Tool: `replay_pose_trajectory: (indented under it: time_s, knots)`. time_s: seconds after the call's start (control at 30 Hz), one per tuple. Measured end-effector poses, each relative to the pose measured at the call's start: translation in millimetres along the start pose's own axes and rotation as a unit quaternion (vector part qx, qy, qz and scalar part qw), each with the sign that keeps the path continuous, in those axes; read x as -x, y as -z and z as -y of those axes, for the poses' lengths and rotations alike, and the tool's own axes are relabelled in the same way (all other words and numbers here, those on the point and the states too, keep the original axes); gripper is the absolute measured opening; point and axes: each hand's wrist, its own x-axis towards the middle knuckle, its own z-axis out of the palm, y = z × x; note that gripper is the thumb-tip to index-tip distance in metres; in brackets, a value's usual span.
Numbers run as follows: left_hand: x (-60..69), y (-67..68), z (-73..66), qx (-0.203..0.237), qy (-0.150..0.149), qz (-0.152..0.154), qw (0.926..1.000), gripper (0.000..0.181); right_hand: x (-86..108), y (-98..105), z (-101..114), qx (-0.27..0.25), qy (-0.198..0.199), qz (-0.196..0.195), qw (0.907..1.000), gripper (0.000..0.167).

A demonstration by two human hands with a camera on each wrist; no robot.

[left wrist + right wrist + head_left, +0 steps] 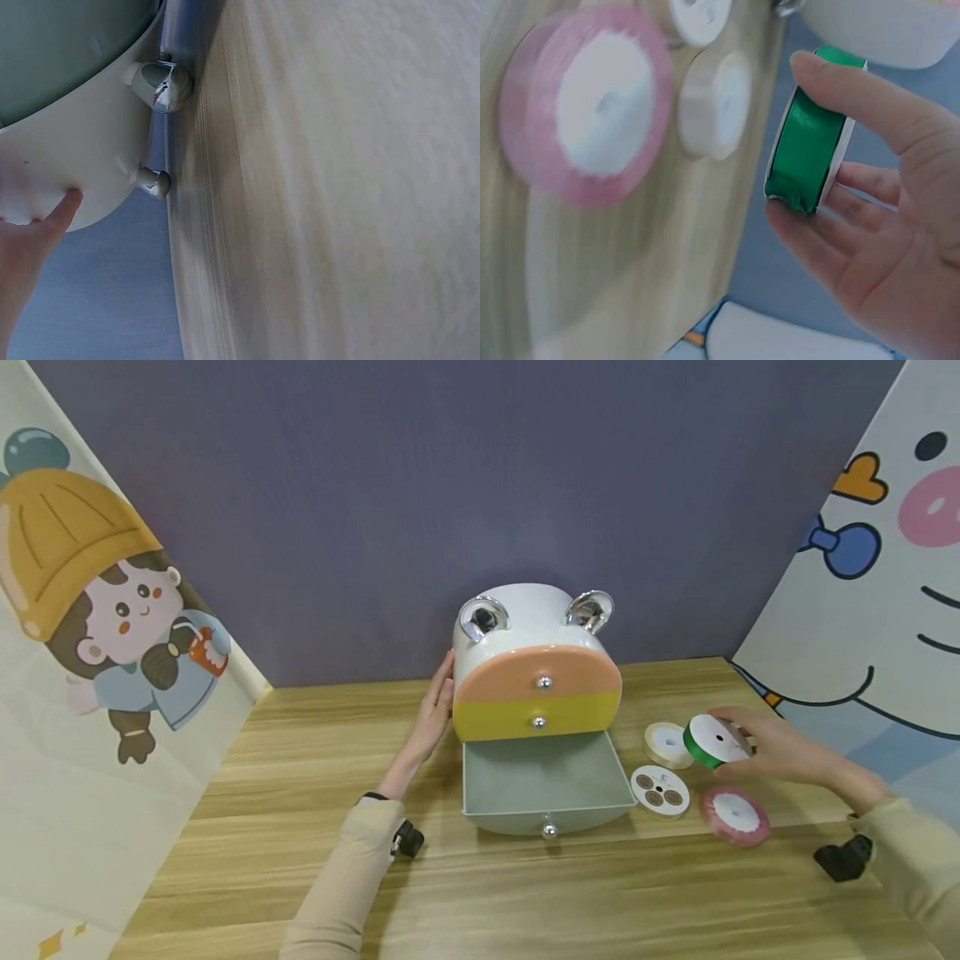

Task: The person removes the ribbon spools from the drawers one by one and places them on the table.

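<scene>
My right hand (pixel 780 748) pinches a spool of green ribbon (pixel 807 142) by its rim, thumb on one side and fingers on the other, and holds it tilted over the other spools. Straight fingers of my left hand (pixel 429 720) rest against the left side of a small chest of drawers (pixel 528 627); in the left wrist view a fingertip presses its white shell. The chest has orange and yellow drawers, both closed, and a grey-green bottom drawer (pixel 547 777) pulled out with nothing inside. Silver ear-like knobs stand on its top.
Right of the drawer lie a cream ribbon spool (pixel 664 746), a white-faced spool with brown circles (pixel 660 792) and a pink ribbon spool (pixel 735 816). All rest on the wooden table (pixel 300 827). Behind the chest rises a dark grey wall (pixel 375 527).
</scene>
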Motion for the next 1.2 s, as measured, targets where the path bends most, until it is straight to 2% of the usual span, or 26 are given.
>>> replay_pose_trajectory:
  time_s: [0.07,0.3,0.5,0.73,0.83,1.2]
  knots:
    - [1.0,0.1,-3.4,0.009,0.006,0.004,0.9999,0.051,2.0,-1,-6,0.011,-0.016,0.01,0.9998,0.087]
    - [7.6,-0.3,-30.2,0.011,0.016,0.021,0.9996,0.053,4.3,-9,-26,0.025,-0.067,0.046,0.9964,0.09]
    - [8.1,-0.2,-31.5,0.015,0.015,0.024,0.9995,0.053,2.9,-16,-39,0.035,-0.092,0.063,0.9931,0.093]
    - [7.5,0.4,-29.1,0.014,0.022,0.024,0.9994,0.053,1.6,-27,-47,0.071,-0.113,0.077,0.988,0.095]
    - [7.7,0.5,-30.0,0.012,0.025,0.027,0.9992,0.053,2.0,-32,-51,0.066,-0.127,0.086,0.986,0.097]
    - [8.1,1.1,-31.3,0.011,0.027,0.029,0.9992,0.053,1.5,-41,-58,0.051,-0.12,0.101,0.9862,0.091]
